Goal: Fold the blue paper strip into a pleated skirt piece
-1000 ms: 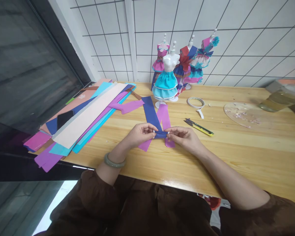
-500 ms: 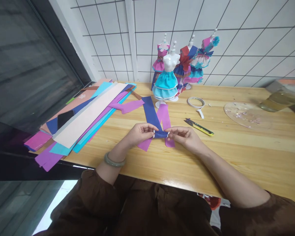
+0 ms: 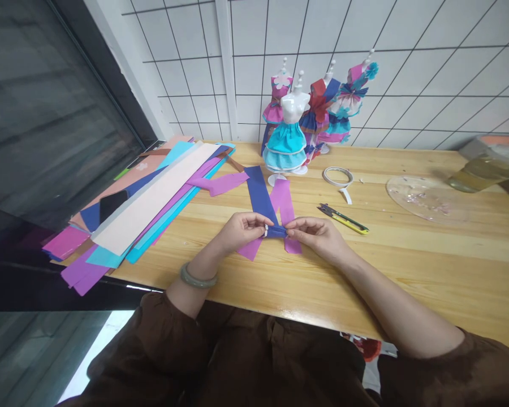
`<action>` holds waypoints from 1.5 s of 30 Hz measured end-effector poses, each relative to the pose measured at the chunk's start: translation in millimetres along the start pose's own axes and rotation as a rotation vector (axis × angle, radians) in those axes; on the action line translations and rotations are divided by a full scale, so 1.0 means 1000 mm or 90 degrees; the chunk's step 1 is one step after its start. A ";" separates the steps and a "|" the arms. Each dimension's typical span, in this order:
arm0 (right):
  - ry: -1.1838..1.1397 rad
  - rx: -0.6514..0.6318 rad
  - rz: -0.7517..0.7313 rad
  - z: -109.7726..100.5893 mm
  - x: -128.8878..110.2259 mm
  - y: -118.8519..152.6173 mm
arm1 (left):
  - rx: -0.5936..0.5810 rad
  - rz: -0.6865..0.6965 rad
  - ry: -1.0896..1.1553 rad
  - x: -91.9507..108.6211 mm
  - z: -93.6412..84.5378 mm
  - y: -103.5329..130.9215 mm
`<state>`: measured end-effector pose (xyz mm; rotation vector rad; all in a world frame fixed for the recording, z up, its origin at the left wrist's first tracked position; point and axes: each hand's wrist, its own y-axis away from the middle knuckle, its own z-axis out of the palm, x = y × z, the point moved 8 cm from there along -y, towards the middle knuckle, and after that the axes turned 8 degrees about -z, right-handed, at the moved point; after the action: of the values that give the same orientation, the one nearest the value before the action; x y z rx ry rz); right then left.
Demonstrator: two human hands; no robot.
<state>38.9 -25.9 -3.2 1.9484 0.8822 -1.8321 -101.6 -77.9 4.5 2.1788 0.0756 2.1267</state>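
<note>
A small folded dark blue piece is stretched between both hands, low over the wooden table. My left hand pinches its left end, where a bit of white shows at the fingertips. The right end is pinched by my right hand. Beneath and behind the fingers lie a flat dark blue strip and crossed purple strips, whose lower ends stick out below the hands.
Colored sheets with a dark phone are piled left. Dressed mini mannequins stand at the back. A tape roll, a yellow-black cutter, a clear plate and a jar lie right.
My right fingertips have shifted slightly left, and the span of blue between the hands is a little shorter. White no longer shows at its right end.
</note>
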 end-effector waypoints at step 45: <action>0.298 0.033 -0.288 0.005 -0.039 0.008 | 0.091 0.218 -0.474 0.027 0.011 0.013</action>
<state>40.9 -43.2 33.0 2.4133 1.5385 -1.6357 -90.2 -88.8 32.8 3.0957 -0.2197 1.3068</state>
